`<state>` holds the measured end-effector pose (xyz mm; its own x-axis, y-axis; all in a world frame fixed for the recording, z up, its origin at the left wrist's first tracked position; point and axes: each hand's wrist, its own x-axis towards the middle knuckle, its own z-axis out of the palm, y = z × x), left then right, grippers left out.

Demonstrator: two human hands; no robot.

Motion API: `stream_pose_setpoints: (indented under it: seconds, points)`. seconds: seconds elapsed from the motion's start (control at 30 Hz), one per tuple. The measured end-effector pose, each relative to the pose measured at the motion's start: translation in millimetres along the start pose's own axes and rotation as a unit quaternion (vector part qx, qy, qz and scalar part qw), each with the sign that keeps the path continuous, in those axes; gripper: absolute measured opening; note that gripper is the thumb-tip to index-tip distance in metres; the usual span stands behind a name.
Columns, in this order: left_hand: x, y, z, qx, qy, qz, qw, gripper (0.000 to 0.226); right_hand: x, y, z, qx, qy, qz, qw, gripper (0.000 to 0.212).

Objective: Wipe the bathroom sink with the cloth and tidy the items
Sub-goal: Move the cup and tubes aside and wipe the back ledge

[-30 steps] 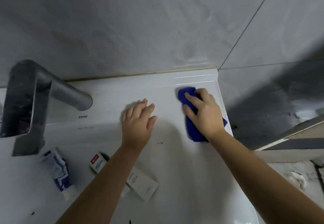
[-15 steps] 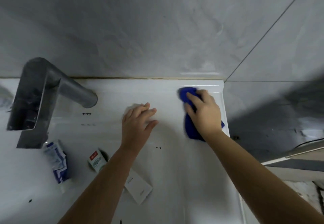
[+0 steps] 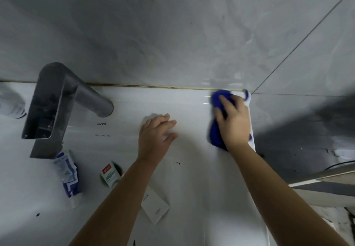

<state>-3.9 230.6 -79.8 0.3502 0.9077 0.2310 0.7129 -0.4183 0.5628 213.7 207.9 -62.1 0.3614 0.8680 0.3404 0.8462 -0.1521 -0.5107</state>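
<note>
Blue cloth [image 3: 215, 137] lay bunched under the right hand [image 3: 233, 123], whose blurred fingers spread nearly straight and pressed it onto the white sink [image 3: 192, 107] ledge. Just left of it, the left hand [image 3: 153, 138] rested flat on the ledge, fingers extended, holding nothing.

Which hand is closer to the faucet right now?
Left. The left hand rests flat on the sink, just right of the faucet spout; the right hand presses the blue cloth at the far right corner.
</note>
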Motion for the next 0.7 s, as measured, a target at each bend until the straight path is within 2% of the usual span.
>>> stream_pose_setpoints:
  seconds: [0.03, 0.1, 0.23, 0.33, 0.47, 0.6, 0.7]
  points:
    - [-1, 3, -3, 0.007, -0.007, 0.002, 1.0, 0.041, -8, 4, -6, -0.002, 0.016, 0.059, 0.998, 0.032]
    - [-6, 7, -11, 0.029, -0.026, 0.019, 0.999, 0.044, -26, 0, -11, -0.041, -0.003, 0.07, 0.997, 0.032]
    - [-34, 6, -34, 0.076, 0.0, -0.022, 0.997, 0.041, -16, -42, 22, -0.001, -0.058, -0.052, 0.997, 0.031]
    - [-53, 1, -53, 0.116, 0.027, -0.06, 0.991, 0.04, -2, -95, 60, 0.015, -0.136, -0.18, 0.974, 0.032]
    - [-65, -12, -75, 0.157, 0.038, -0.064, 0.985, 0.039, -4, -118, 71, 0.018, -0.215, -0.243, 0.946, 0.037]
    - [-82, -16, -77, 0.144, 0.037, -0.072, 0.986, 0.038, -25, -85, 47, 0.006, -0.172, -0.256, 0.951, 0.042]
    - [-94, -16, -74, 0.14, 0.041, -0.072, 0.987, 0.037, -10, -121, 74, 0.016, -0.166, -0.242, 0.956, 0.035]
